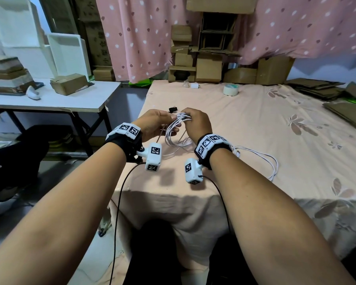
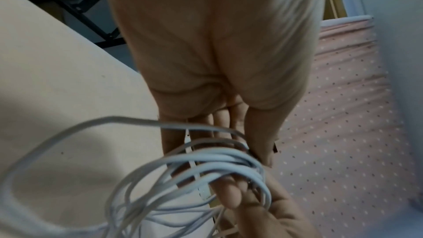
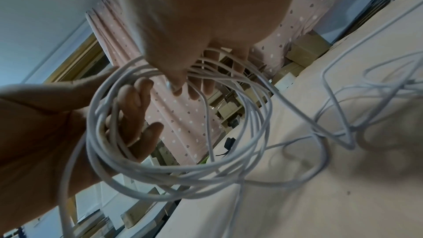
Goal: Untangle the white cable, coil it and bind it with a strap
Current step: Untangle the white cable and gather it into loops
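The white cable (image 1: 178, 128) is partly wound into a coil of several loops, held up above the pink bed sheet (image 1: 245, 128). My left hand (image 1: 174, 122) grips the coil's left side, thumb on top and fingers through the loops (image 3: 135, 108). At the top of the coil my right hand (image 1: 186, 118) pinches the loops, its fingers (image 3: 196, 86) curled over them. An uncoiled, tangled stretch of cable (image 1: 272, 161) trails to the right on the bed (image 3: 343, 133). The black strap (image 1: 173, 109) lies on the sheet just beyond both hands.
A tape roll (image 1: 231, 89) and a small white plug (image 1: 193, 85) lie at the bed's far edge, with cardboard boxes (image 1: 208, 68) behind. Flattened cardboard (image 1: 347, 108) is piled at the right. A white side table (image 1: 70, 99) stands to the left, across a gap.
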Motion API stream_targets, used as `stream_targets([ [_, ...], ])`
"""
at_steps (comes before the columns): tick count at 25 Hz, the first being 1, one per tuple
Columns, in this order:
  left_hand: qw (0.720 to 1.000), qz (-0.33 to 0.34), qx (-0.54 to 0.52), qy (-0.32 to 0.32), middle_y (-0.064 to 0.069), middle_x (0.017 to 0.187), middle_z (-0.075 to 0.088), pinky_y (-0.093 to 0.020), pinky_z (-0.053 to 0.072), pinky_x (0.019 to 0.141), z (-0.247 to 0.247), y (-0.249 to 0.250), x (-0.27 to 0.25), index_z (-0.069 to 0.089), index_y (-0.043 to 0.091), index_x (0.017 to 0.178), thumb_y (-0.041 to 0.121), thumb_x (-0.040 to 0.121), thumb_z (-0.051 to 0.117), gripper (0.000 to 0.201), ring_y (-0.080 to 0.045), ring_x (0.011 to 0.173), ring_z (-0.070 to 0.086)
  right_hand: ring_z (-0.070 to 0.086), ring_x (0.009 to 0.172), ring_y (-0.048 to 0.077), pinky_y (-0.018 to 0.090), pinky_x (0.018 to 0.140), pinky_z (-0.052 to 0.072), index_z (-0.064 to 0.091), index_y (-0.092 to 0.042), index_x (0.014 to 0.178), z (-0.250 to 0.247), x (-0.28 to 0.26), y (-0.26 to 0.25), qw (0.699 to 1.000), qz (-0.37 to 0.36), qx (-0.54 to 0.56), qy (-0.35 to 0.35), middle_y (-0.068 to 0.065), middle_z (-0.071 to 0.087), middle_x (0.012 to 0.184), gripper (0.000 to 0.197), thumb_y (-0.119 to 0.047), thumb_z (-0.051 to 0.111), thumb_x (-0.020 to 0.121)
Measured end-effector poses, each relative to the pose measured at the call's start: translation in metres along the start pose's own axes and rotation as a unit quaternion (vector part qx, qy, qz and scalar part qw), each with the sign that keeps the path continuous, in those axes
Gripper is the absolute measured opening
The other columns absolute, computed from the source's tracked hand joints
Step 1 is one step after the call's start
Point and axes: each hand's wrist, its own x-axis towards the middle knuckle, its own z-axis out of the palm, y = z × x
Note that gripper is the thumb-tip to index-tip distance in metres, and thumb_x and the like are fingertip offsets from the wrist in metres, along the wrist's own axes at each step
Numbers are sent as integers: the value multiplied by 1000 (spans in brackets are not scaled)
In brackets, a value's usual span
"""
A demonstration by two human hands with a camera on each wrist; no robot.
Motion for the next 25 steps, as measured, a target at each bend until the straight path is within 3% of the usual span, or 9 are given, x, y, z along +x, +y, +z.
stream_targets([
  [4, 999, -22, 37, 4, -10, 87, 74, -33, 58, 74, 5, -1, 1, 71, 7, 98, 16, 100, 59, 15, -23, 76, 74, 66, 90, 31, 39, 80, 54, 78, -30, 96, -3, -4, 5, 1000, -3, -6, -13, 2, 77, 91, 42, -1, 52, 81],
  [10, 999, -28, 14, 34, -14, 88, 74, -38, 57, 80, 6, -5, 5, 69, 2, 102, 8, 97, 58, 14, -27, 85, 74, 64, 88, 29, 39, 82, 49, 78, -33, 93, -12, -2, 7, 999, 0, -36, -36, 1, 76, 89, 36, -6, 56, 85],
  [14, 999, -47, 19, 19, -17, 95, 73, -40, 57, 81, 3, -4, 0, 69, 4, 97, 6, 98, 53, 17, -25, 88, 71, 64, 86, 31, 39, 77, 52, 76, -31, 87, -13, 0, 11, 998, 19, -47, -42, 0, 71, 81, 31, -8, 55, 86],
  [20, 994, -100, -31, -21, -8, 92, 67, -48, 49, 97, -6, -10, -4, 66, 12, 91, 12, 98, 52, 16, -21, 87, 63, 65, 87, 27, 35, 76, 54, 75, -32, 83, -20, 3, 19, 998, 57, -8, -20, -2, 69, 79, 22, -17, 62, 92],
  [23, 994, -94, -47, -17, -4, 89, 69, -46, 53, 92, -7, -12, -5, 65, 12, 88, 9, 99, 51, 18, -18, 83, 66, 66, 86, 27, 34, 75, 54, 76, -30, 82, -21, 3, 17, 998, 60, 5, -18, -3, 69, 78, 22, -16, 62, 92],
  [25, 998, -53, 6, 22, -6, 87, 69, -44, 57, 85, -6, -14, -3, 66, 9, 89, 5, 100, 54, 16, -21, 80, 66, 67, 85, 28, 34, 74, 54, 76, -29, 82, -21, 3, 16, 998, 64, -7, -24, 0, 73, 81, 26, -12, 57, 90],
])
